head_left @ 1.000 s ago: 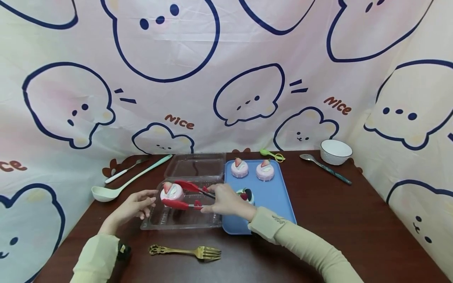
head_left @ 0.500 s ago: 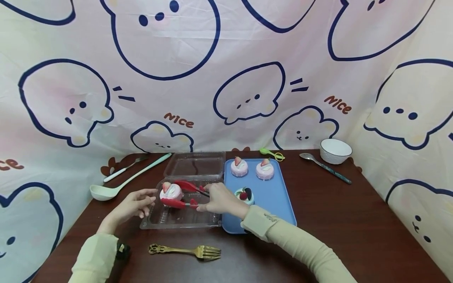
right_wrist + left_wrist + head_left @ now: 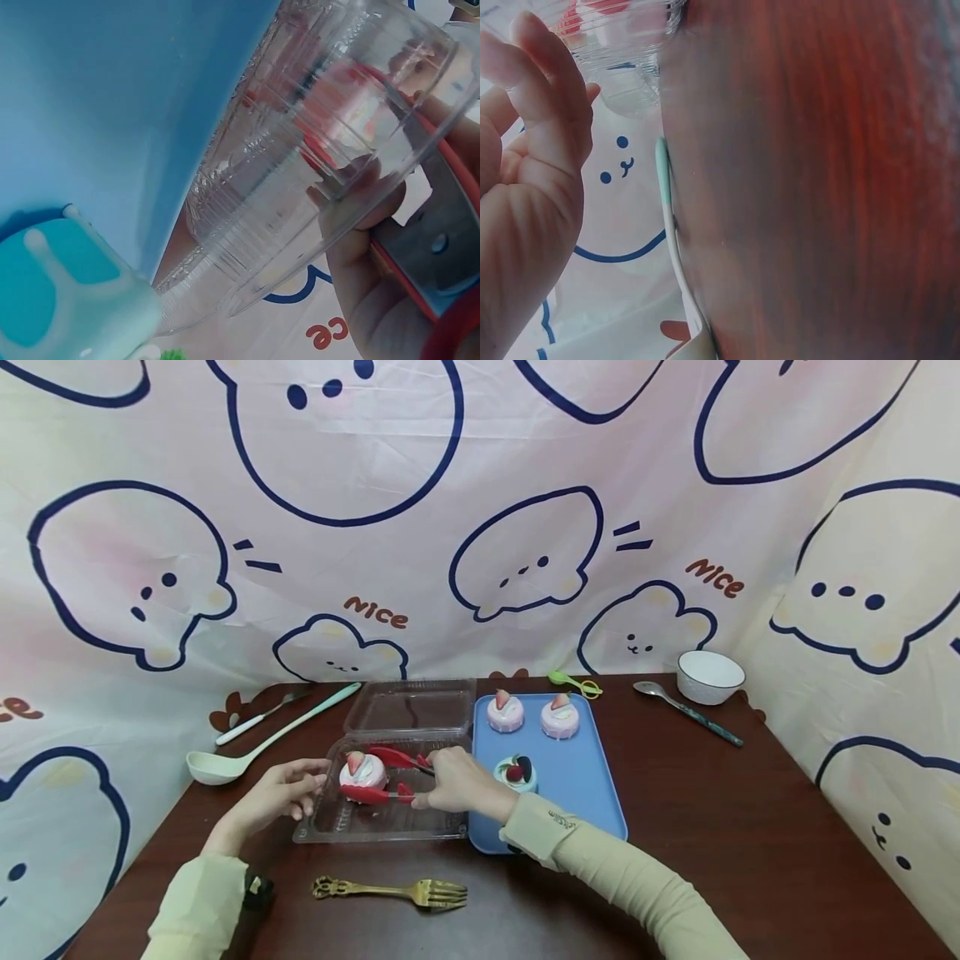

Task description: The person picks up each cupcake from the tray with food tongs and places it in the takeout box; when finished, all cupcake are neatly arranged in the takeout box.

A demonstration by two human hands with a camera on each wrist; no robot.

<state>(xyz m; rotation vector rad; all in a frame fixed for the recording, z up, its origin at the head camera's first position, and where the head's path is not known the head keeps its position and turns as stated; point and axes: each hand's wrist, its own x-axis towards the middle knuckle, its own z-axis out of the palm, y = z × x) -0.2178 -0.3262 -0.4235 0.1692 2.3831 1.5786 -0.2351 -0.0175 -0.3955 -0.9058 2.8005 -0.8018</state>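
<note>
In the head view my right hand [image 3: 461,783] holds red-tipped tongs [image 3: 365,794]. Their tips lie on either side of a pink cake [image 3: 363,772] topped with a strawberry, at the left end of the clear plastic container [image 3: 420,822]. Whether the tips still squeeze the cake cannot be told. The right wrist view shows the metal tong arms [image 3: 431,217] in my fingers, partly behind the container wall. My left hand [image 3: 277,797] is at the container's left edge with fingers loosely bent and nothing held; contact with the rim is unclear.
Right of the container, a blue tray [image 3: 577,793] bears two pink cakes [image 3: 560,718] and a turquoise cake [image 3: 516,774]. A gold fork [image 3: 397,891] lies in front. A ladle [image 3: 225,767], white-handled utensil [image 3: 247,727], green utensil [image 3: 573,683], spoon [image 3: 690,714] and white bowl [image 3: 708,678] surround them.
The pink cake has sunk slightly into the container with the tongs. My right hand has shifted left, uncovering more of the turquoise cake. The left hand stays nearly still.
</note>
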